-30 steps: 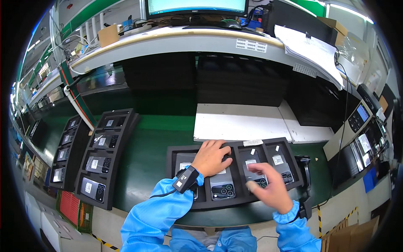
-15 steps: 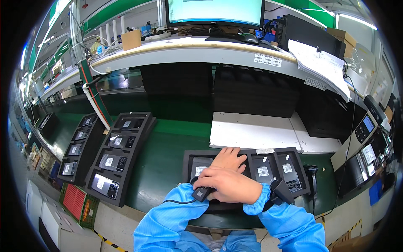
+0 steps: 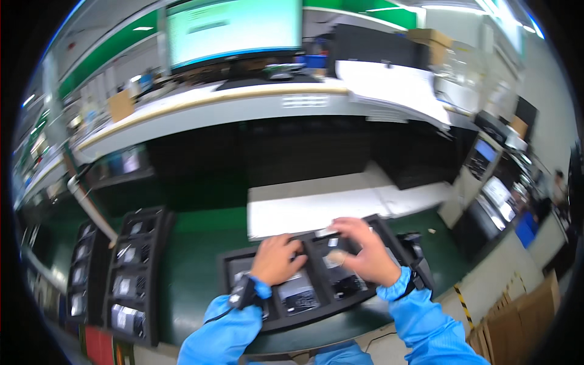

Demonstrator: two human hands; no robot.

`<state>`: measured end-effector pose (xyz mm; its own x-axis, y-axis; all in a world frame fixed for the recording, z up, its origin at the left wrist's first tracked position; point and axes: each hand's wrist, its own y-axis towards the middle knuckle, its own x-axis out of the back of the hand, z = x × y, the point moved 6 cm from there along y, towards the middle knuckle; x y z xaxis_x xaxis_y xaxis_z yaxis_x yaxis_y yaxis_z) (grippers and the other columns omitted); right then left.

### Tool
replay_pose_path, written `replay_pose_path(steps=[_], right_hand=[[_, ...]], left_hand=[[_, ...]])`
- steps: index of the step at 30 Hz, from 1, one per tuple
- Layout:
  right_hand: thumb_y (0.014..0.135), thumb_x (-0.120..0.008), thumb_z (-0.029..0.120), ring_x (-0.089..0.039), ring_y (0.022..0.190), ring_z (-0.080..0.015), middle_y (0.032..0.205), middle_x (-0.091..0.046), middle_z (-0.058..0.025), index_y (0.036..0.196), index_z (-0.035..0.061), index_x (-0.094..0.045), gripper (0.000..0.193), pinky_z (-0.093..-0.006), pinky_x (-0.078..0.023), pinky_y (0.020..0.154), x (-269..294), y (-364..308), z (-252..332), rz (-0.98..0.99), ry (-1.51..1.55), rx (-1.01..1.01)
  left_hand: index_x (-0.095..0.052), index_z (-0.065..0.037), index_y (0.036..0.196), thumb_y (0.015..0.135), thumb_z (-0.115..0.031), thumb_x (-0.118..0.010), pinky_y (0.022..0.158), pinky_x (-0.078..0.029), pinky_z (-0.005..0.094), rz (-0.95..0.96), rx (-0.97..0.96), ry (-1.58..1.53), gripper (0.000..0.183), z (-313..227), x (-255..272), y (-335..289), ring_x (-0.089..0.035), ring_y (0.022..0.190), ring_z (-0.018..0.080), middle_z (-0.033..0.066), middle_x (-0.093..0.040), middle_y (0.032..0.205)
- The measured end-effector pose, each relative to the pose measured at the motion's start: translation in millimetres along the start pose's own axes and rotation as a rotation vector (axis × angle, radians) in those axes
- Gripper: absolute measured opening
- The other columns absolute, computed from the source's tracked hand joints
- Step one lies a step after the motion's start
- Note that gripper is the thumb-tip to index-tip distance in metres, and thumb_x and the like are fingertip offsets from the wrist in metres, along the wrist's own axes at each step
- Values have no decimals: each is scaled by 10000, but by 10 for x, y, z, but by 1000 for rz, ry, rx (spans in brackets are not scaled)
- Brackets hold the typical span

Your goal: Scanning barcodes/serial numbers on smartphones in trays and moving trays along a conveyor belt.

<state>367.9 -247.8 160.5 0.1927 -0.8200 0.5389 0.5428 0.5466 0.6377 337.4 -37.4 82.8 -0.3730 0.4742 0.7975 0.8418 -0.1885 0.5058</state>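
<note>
Nearest, a phone [image 3: 298,299], probably light, stiff and slippery, best pinched by its side edges, lay in the black tray [image 3: 321,281]; over it spread the left hand [image 3: 275,261] and right hand [image 3: 370,254], both open; beyond lay a white board [image 3: 304,210]

Over on the worktop [image 3: 194,274], a long compartmented tray [image 3: 316,311] of rectangular phones [image 3: 300,298] lies before a flat board [image 3: 292,210], right of two narrow partitioned trays [image 3: 154,274].

Green worktop [image 3: 191,283] is spreading out below right grip [image 3: 368,255]. Raised pale shelf [image 3: 213,106] is running across beyond it. Strip light [image 3: 450,7] is glowing high past grip. Grey wall [image 3: 538,76] is standing far right of grip; pale floor [image 3: 486,280] is showing nearer, striped tape [image 3: 463,307] crossing it.
</note>
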Motion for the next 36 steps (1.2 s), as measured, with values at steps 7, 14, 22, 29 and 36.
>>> replay_pose_path(steps=[7,14,22,29,36], right_hand=[[980,-660,289,-585,754,-119,1022,-633,-21,1256,104,-571,344,-277,-468,614,2720,-1415,-1801,-1512,403,-583],[964,-691,372,-563,714,-103,975,-644,8,1187,152,-620,321,-257,-449,586,3495,-1422,-2269,-1381,571,-643],[939,-694,290,-595,509,-150,676,-695,-66,797,0,-736,325,-341,-459,497,4067,-1529,-2405,-1373,-517,-726],[977,-646,212,-482,484,-62,662,-567,18,990,64,-718,166,-245,-362,406,2016,-1637,-1537,-924,340,-889],[1027,-548,222,-586,551,-99,722,-654,-32,1024,15,-707,262,-263,-481,519,-150,-719,-193,556,401,-872]], left_hand=[[-573,-33,904,815,-190,-690,849,-481,466,-82,173,-225,215,42,68,98,-627,966,381,157,-677,1003],[-541,-16,909,782,-135,-645,937,-475,442,-32,342,-361,203,281,-54,73,-622,1021,412,190,-694,1132],[-533,-10,871,753,-106,-636,911,-496,434,-89,343,-398,183,275,-57,67,-652,1015,413,198,-712,1113],[-563,-28,882,770,-129,-646,854,-508,426,-174,251,-379,172,176,29,80,-659,954,373,151,-690,963],[-543,-25,880,795,-145,-650,847,-518,416,-135,277,-496,182,218,30,64,-669,946,383,161,-696,1001]])
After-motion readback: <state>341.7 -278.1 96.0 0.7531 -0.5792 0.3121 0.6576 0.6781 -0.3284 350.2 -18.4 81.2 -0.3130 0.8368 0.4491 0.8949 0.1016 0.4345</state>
